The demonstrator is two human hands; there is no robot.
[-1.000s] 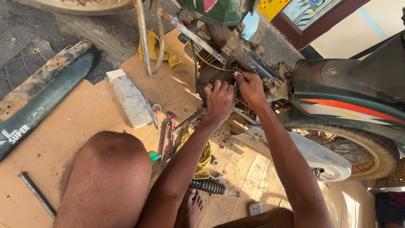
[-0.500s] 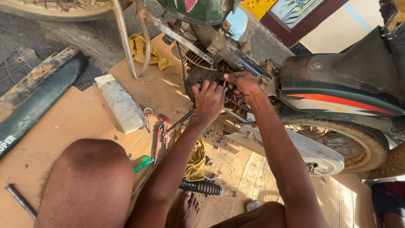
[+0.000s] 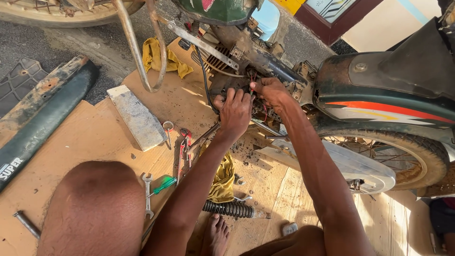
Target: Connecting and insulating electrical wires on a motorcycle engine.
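Note:
Both hands reach into the dirty engine area (image 3: 246, 71) of a motorcycle lying across the top of the head view. My left hand (image 3: 235, 110) presses, fingers spread, against a dark engine part. My right hand (image 3: 270, 90) pinches thin red wires beside it, just under the frame. The rear wheel (image 3: 403, 156) and the green, orange-striped side panel (image 3: 379, 99) stand to the right.
Cardboard (image 3: 71, 156) covers the ground. On it lie red pliers (image 3: 184, 147), a spanner (image 3: 148, 192), a green-handled screwdriver (image 3: 161, 186), a shock spring (image 3: 230, 208), yellow rags (image 3: 163, 56), a grey block (image 3: 137, 117) and a long dark panel (image 3: 42, 114). My knee (image 3: 95, 208) is in front.
The view has shifted, so the motorcycle sits lower and closer. Both hands have stayed on the same engine spot, with the right fingers working the wires.

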